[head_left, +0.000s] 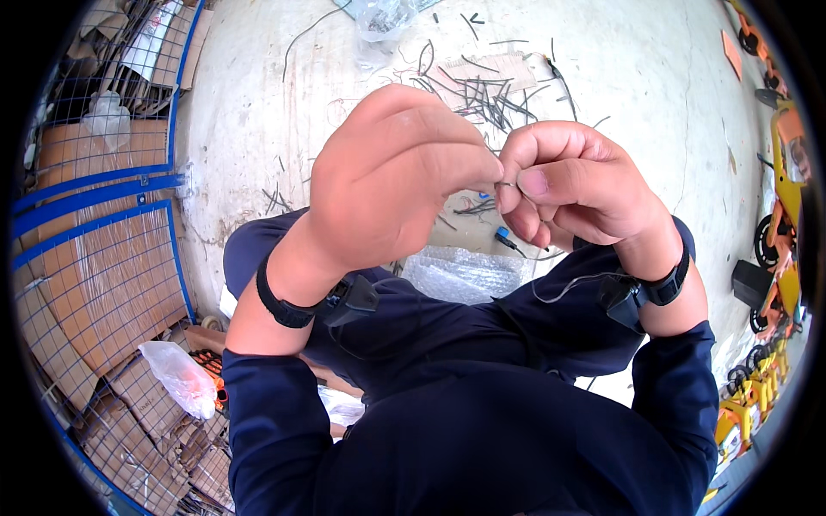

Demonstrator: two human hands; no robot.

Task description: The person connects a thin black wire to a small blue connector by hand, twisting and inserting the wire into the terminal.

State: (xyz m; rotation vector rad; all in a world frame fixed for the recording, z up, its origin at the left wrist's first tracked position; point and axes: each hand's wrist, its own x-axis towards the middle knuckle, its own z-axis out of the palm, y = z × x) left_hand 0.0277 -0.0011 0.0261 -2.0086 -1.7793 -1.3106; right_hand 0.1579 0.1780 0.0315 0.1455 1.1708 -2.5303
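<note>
In front of my chest both hands are raised with their fingertips almost meeting. A short length of thin wire (509, 183) shows between them. My right hand (589, 176) pinches it between thumb and curled forefinger. My left hand (387, 185) is closed too, back towards me, its fingertips at the wire's other end; its thumb and most of its grip are hidden. Below the right hand is a small blue connector (502, 233) on a dark cable. Each wrist wears a black strap with a small box.
Cut black cable pieces (490, 103) lie on a flat cardboard piece on the floor. Bubble wrap (460, 273) rests between my legs. At left stands a blue wire-mesh cage (175, 129) with cardboard. Yellow-orange wheeled items (787, 163) line the right. A clear plastic bag (383, 21) lies at the far side.
</note>
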